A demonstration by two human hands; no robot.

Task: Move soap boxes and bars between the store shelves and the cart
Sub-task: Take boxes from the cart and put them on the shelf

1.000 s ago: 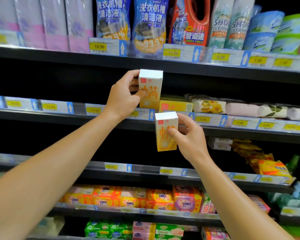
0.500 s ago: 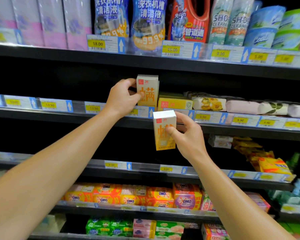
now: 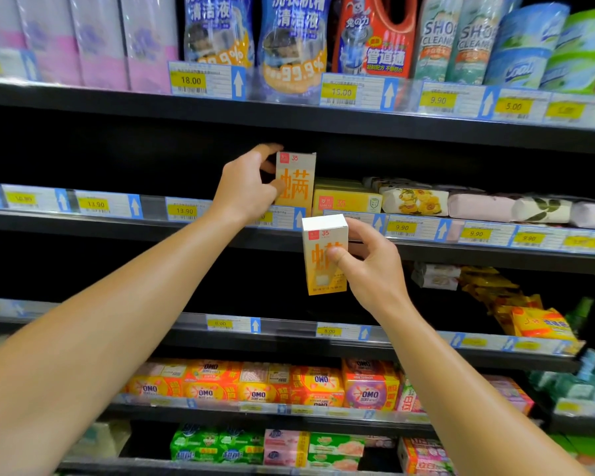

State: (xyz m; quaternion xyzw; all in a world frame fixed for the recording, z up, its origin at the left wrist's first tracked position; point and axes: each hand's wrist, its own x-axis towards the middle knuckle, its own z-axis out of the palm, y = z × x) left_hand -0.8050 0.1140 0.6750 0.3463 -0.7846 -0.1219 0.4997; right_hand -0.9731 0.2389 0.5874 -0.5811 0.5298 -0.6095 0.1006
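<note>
Two upright soap boxes, white and orange with large orange characters, are in hand before a black store shelving unit. The upper soap box (image 3: pixel 296 182) stands at the front edge of the second shelf (image 3: pixel 117 226), its base hidden behind the price-label strip (image 3: pixel 186 209); the left hand (image 3: pixel 244 190) grips its left side, thumb on the front face and fingers curled over the top left corner. Just beside it on the right lies a flat yellow box (image 3: pixel 346 201), and further toward the shelf's right end lie wrapped soap bars (image 3: pixel 414 201) — floral, pink and leaf-printed.

The lower soap box (image 3: pixel 323 255) is held in the air in front of that shelf's edge, slightly tilted, below and to the right of the upper one and apart from it. The right hand (image 3: pixel 375 269) pinches it — thumb pressed on the front face, fingers clamped behind its right side.

The top shelf (image 3: pixel 289 113) carries pouches of washing-machine cleaner (image 3: pixel 291 39), a red bottle (image 3: pixel 375 36) and pink packs (image 3: pixel 93 39). The third shelf holds yellow packets (image 3: pixel 540 321) near its right end; the fourth holds orange OMO packs (image 3: pixel 255 383); the lowest holds green and pink packs (image 3: pixel 241 444).
</note>
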